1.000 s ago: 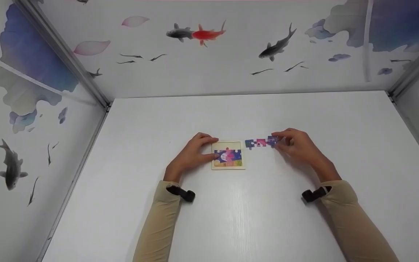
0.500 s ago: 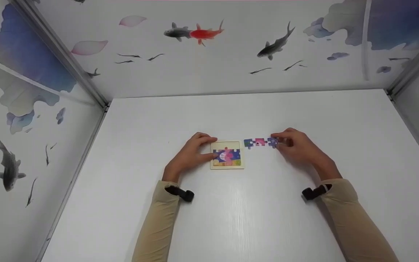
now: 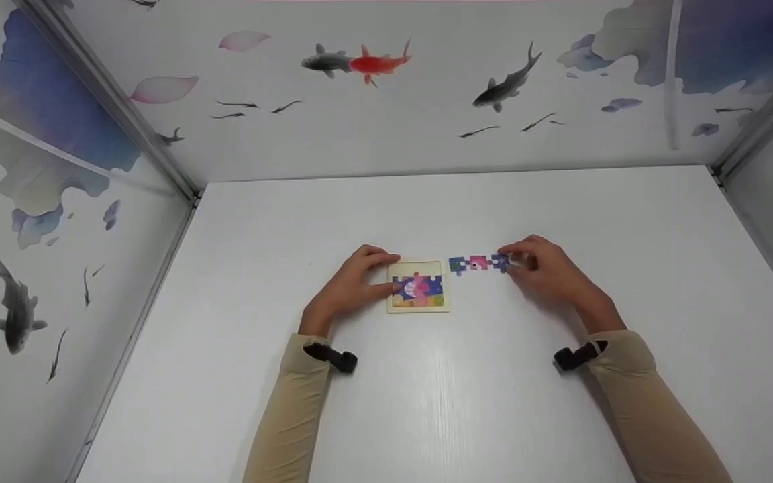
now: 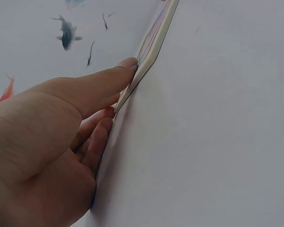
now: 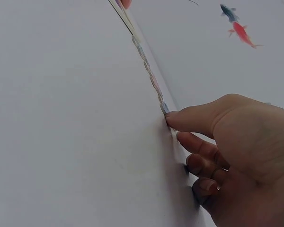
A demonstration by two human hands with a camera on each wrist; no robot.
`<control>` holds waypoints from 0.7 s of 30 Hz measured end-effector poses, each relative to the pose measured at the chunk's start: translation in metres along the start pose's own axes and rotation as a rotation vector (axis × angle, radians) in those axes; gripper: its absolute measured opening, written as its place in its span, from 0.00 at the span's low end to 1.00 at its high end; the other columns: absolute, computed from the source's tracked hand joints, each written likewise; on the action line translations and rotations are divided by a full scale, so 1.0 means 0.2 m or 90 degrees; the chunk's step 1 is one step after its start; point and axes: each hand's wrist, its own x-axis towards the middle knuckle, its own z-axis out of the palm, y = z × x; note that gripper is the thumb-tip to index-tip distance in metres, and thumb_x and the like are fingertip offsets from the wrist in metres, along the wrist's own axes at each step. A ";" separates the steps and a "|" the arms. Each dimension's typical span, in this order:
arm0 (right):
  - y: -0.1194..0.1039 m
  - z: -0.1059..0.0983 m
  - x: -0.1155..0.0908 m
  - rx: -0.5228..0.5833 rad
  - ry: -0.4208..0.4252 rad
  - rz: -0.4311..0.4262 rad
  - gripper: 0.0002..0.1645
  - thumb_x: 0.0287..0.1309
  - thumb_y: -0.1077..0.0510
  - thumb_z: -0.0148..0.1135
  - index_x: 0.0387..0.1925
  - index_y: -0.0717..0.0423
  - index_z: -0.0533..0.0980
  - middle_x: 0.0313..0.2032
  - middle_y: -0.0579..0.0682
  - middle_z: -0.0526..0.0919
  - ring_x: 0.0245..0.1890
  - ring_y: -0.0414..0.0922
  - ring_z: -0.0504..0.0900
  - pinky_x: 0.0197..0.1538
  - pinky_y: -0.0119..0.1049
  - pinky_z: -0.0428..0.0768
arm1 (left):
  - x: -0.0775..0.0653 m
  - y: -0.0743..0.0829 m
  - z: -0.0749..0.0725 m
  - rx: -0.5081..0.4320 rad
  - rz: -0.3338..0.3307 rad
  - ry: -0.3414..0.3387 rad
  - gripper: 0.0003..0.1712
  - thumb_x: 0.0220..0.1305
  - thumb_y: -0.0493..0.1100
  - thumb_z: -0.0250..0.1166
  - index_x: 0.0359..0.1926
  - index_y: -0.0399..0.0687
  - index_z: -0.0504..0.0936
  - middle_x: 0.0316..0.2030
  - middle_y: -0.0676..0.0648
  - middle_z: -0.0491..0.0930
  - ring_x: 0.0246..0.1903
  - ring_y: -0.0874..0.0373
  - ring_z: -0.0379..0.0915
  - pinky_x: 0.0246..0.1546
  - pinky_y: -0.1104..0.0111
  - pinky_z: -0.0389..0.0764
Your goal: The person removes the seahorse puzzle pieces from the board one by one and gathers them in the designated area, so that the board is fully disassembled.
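Note:
A small square wooden puzzle tray lies flat on the table, its lower part filled with joined jigsaw pieces in pink, blue and yellow. Bare wood shows along its upper part. My left hand grips the tray's left side, thumb over the pieces and fingers at the upper left corner. Right of the tray, a blue-green piece, a pink piece and a blue puzzle piece form a row. My right hand pinches the blue piece at its right end between thumb and forefinger. In the right wrist view, the row appears edge-on.
The white table carries the tray and pieces. A back wall and side walls with printed fish enclose it. Black wrist cameras sit at both sleeve cuffs.
The blue piece in my right hand has turned slightly and shifted down, so it lines up with the pink piece. My left hand stays at the tray. The head view has shifted slightly.

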 end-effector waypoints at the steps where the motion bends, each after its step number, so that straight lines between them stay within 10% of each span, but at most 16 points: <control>1: 0.00 0.00 0.00 -0.001 0.000 0.001 0.22 0.74 0.61 0.67 0.65 0.47 0.84 0.54 0.54 0.82 0.49 0.51 0.75 0.52 0.40 0.77 | 0.00 0.00 0.00 0.001 0.000 -0.002 0.33 0.71 0.52 0.75 0.73 0.54 0.80 0.68 0.47 0.73 0.74 0.49 0.67 0.81 0.50 0.65; 21: -0.25 0.16 0.10 0.007 0.011 -0.086 0.24 0.75 0.61 0.66 0.68 0.55 0.81 0.53 0.57 0.86 0.47 0.50 0.83 0.53 0.41 0.84 | 0.00 0.00 -0.01 0.002 -0.016 -0.007 0.38 0.67 0.56 0.78 0.75 0.56 0.79 0.68 0.50 0.72 0.74 0.52 0.67 0.80 0.52 0.67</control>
